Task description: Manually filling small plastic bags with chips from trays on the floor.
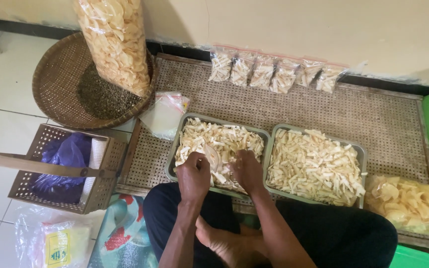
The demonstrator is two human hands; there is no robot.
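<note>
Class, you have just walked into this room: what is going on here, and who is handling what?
A person sits cross-legged on the floor at a woven mat. The left hand holds a small clear bag over the left tray of pale chips, and the right hand is down among those chips. A second full tray stands beside it. Six filled small bags lean in a row against the wall.

Bare mat (323,106) open between trays and the row of small bags (274,74) at the wall. Left tray (175,149) and right tray (361,154) touching, no gap between. Leftward blocked by flat bags (165,114), round basket (55,89), crate (31,159); rightward by chip bag (413,203).
</note>
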